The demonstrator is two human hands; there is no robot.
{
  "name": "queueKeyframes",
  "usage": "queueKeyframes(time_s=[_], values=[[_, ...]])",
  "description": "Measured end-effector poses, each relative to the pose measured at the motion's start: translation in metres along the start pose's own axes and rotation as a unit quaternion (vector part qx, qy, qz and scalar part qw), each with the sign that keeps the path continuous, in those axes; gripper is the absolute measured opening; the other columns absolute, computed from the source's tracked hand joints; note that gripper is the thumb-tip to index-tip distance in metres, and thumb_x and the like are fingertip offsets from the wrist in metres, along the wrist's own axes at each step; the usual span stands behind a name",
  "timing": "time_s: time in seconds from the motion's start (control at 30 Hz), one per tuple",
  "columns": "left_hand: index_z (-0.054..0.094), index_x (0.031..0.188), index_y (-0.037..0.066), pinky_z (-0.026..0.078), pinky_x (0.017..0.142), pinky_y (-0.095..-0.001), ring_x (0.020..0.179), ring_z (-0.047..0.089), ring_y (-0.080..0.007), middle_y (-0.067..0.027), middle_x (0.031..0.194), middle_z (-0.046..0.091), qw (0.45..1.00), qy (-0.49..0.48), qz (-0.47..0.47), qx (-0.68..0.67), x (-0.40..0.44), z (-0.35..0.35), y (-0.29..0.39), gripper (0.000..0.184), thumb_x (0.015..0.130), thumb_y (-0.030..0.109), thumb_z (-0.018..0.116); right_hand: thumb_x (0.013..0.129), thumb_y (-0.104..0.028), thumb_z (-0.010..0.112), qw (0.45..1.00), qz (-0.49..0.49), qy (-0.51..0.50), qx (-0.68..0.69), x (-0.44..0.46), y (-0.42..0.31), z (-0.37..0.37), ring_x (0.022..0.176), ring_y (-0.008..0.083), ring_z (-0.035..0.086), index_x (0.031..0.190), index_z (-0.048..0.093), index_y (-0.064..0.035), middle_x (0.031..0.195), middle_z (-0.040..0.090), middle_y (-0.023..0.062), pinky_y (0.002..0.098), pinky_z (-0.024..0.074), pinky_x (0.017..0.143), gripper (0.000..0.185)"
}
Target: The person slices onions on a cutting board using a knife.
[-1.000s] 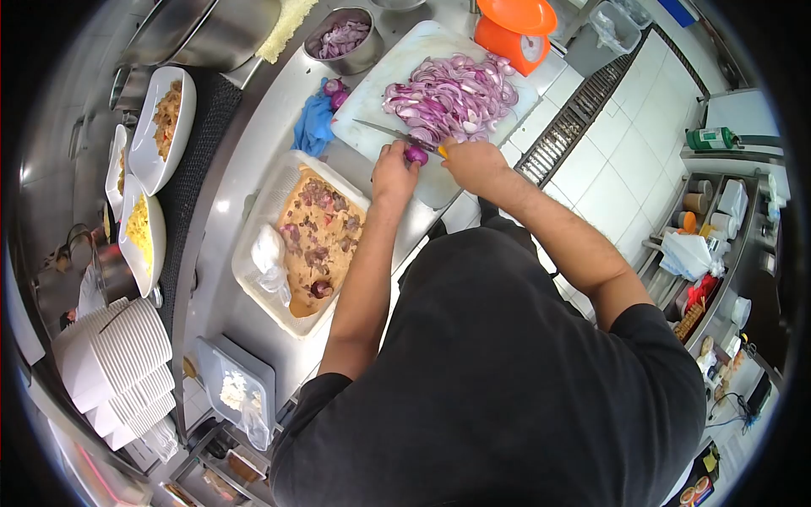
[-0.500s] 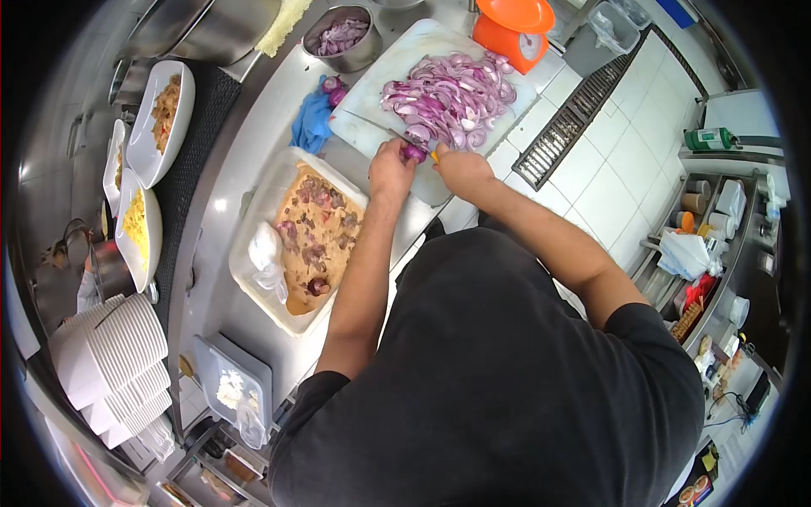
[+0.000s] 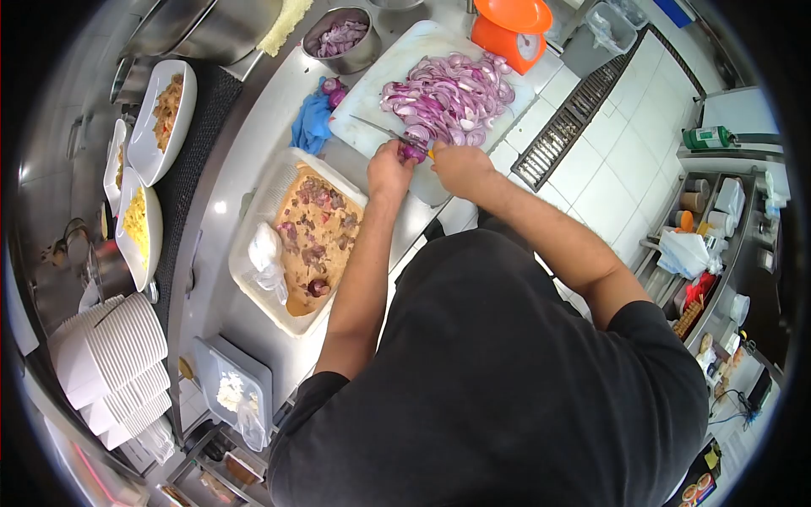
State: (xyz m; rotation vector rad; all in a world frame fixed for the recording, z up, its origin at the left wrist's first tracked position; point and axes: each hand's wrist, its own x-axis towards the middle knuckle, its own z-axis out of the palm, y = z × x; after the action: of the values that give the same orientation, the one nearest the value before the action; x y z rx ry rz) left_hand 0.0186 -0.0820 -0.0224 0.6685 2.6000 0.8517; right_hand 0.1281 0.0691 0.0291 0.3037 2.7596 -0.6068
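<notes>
My left hand grips a small purple onion at the near edge of the white cutting board. In my right hand is a knife with a yellow handle; its blade points left across the board and lies against the onion. Beyond my hands, a heap of sliced red onion covers much of the board. Two whole onions sit at the board's left edge by a blue cloth.
A steel container of onion slices and an orange scale stand at the back. Left of my forearm is a white tub with onion skins. Farther left are serving dishes, stacked white plates and a grey tray.
The knife blade, across the board one second ago, was mostly hidden half a second ago and shows again now. My hands have shifted slightly left, still holding the onion and knife.
</notes>
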Motion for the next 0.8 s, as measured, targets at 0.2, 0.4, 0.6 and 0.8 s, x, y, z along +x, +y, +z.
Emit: queueKeyframes(time_s=[0.2, 0.4, 0.6, 0.8], values=[[0.071, 0.111, 0.003, 0.06, 0.081, -0.0369, 0.086, 0.076, -0.0235, -0.0112, 0.098, 0.077, 1.0, 0.012, 0.009, 0.003, -0.004, 0.002, -0.005, 0.034, 0.082, 0.014, 0.086, 0.102, -0.026, 0.062, 1.0, -0.002, 0.013, 0.014, 0.007, 0.003, 0.012, 0.089, 0.0377, 0.077, 0.115, 0.06, 0.0007, 0.098, 0.077, 0.0206, 0.0487, 0.0603, 0.078, 0.03], [0.071, 0.114, 0.003, 0.059, 0.084, -0.0418, 0.093, 0.075, -0.0297, -0.0143, 0.105, 0.075, 0.999, -0.008, -0.017, -0.025, -0.004, -0.001, -0.002, 0.038, 0.081, 0.013, 0.087, 0.102, -0.021, 0.058, 0.999, 0.005, 0.02, 0.038, 0.003, 0.001, 0.022, 0.089, 0.0385, 0.077, 0.116, 0.059, 0.0014, 0.098, 0.077, 0.0214, 0.0484, 0.0601, 0.078, 0.027], [0.071, 0.11, 0.002, 0.06, 0.081, -0.0375, 0.086, 0.076, -0.024, -0.012, 0.097, 0.077, 1.0, 0.017, 0.011, 0.01, 0.0, -0.001, 0.002, 0.034, 0.082, 0.013, 0.087, 0.102, -0.023, 0.059, 1.0, -0.007, 0.0, -0.001, 0.005, -0.002, 0.003, 0.092, 0.0391, 0.077, 0.116, 0.058, 0.0024, 0.098, 0.076, 0.0229, 0.0493, 0.0592, 0.079, 0.029], [0.071, 0.108, 0.002, 0.06, 0.081, -0.039, 0.088, 0.075, -0.0261, -0.0128, 0.1, 0.076, 1.0, 0.02, 0.007, -0.008, -0.002, 0.002, -0.003, 0.034, 0.081, 0.013, 0.088, 0.102, -0.024, 0.06, 0.999, -0.002, -0.003, 0.05, 0.005, 0.001, 0.016, 0.093, 0.0364, 0.077, 0.116, 0.058, 0.0025, 0.099, 0.077, 0.0218, 0.0476, 0.0596, 0.08, 0.031]])
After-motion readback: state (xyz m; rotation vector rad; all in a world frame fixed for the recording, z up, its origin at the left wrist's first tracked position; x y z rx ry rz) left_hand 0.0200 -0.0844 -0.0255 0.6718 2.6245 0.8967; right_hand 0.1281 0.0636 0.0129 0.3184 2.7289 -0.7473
